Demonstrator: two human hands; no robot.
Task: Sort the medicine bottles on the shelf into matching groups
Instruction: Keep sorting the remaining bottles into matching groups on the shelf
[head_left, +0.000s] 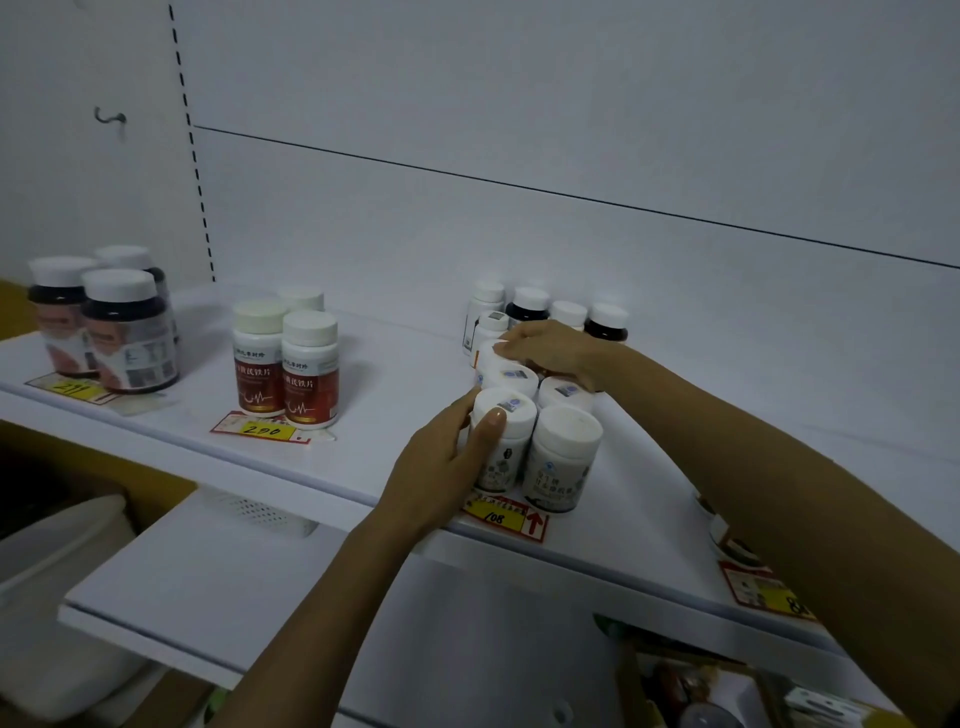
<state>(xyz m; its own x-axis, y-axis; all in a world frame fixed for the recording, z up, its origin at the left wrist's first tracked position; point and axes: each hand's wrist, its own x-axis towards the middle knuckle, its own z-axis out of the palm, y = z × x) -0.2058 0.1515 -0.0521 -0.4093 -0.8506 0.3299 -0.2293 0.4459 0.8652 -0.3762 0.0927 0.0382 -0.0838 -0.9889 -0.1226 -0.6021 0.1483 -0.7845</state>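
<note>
Several white medicine bottles (563, 457) with white caps stand in a tight cluster at the shelf's (395, 374) front, right of centre. My left hand (441, 467) grips the front-left bottle (503, 436) of that cluster, thumb on its cap edge. My right hand (561, 351) reaches over the cluster from the right and curls on a white bottle (491, 353) further back. Behind it stand small white bottles (487, 306) and two dark bottles (527, 306) against the wall.
Three red-labelled white bottles (288, 358) stand mid-left above a yellow price tag (262, 430). Three dark bottles (124, 332) with white caps stand at far left. More bottles (727, 540) are partly hidden under my right forearm. A lower shelf (234, 587) juts out below.
</note>
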